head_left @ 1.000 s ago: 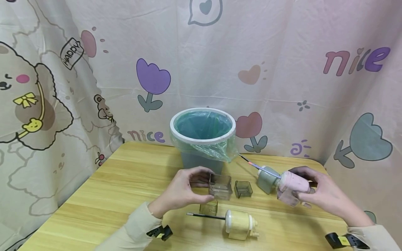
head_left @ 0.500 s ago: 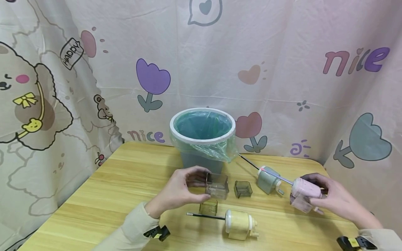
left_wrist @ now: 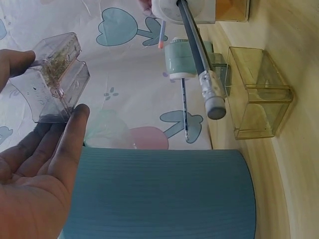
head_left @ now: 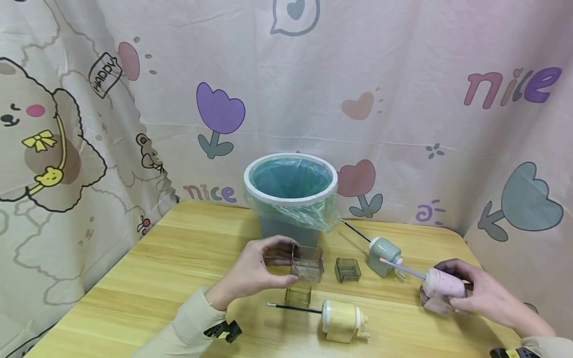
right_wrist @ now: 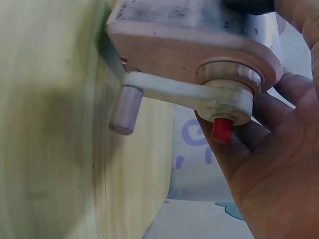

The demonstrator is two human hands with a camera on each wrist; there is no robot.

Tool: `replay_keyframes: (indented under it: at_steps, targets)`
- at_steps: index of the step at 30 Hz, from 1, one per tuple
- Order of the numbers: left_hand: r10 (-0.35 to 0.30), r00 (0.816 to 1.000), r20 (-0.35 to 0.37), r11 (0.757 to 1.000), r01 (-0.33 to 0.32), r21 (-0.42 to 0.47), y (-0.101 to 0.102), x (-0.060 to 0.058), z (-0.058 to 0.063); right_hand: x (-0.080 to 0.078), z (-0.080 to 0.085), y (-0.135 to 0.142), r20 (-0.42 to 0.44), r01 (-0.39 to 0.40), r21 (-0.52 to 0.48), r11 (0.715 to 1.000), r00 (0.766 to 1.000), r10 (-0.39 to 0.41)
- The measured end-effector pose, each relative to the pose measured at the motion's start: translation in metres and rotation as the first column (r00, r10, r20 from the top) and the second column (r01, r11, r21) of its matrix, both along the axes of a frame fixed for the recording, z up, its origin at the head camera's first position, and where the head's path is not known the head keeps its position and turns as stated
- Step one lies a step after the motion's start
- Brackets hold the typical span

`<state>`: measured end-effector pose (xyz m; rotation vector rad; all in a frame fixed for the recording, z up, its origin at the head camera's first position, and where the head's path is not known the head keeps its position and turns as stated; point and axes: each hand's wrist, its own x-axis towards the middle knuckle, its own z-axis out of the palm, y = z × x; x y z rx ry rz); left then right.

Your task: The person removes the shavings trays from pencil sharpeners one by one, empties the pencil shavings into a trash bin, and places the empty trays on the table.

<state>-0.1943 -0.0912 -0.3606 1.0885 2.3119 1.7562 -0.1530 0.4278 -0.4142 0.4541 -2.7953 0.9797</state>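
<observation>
My left hand [head_left: 250,272] pinches a clear shavings drawer [head_left: 308,264] between thumb and fingers, above the table in front of the bin. In the left wrist view some brownish shavings cling inside this drawer [left_wrist: 57,69]. On the right, my right hand [head_left: 485,296] grips a pink crank pencil sharpener [head_left: 445,283] by its body. A purple pencil [head_left: 412,269] sticks out of its front, pointing left. The right wrist view shows its white crank arm [right_wrist: 169,89] and a red tip [right_wrist: 222,129] poking out at the hub.
A bin with a white rim [head_left: 291,201] and green liner stands at the back. A green sharpener [head_left: 384,256] and a yellow sharpener [head_left: 341,320] each hold a black pencil. A grey drawer [head_left: 347,270] and a yellow drawer [head_left: 298,296] lie between them.
My right hand has carried the pink sharpener right and toward me, away from the green one. My left hand with the clear drawer has shifted slightly left.
</observation>
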Motion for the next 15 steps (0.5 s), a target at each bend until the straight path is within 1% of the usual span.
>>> replay_keyframes:
  at_steps: [5,9,15]
  targets:
    - [-0.001,1.0,-0.008,1.0,0.001,0.005,-0.002,0.0,0.003,0.002,-0.005,0.005,-0.003,-0.032,0.001,0.999,0.999,0.032]
    - [0.006,1.0,-0.022,1.0,-0.005,0.008,-0.004,0.0,0.005,0.003,-0.007,0.008,-0.026,-0.059,0.006,0.998,0.998,0.059]
    - [0.011,1.0,-0.016,1.0,-0.011,0.009,-0.009,-0.001,0.009,0.004,-0.008,0.013,-0.044,-0.097,0.013,0.995,0.994,0.098]
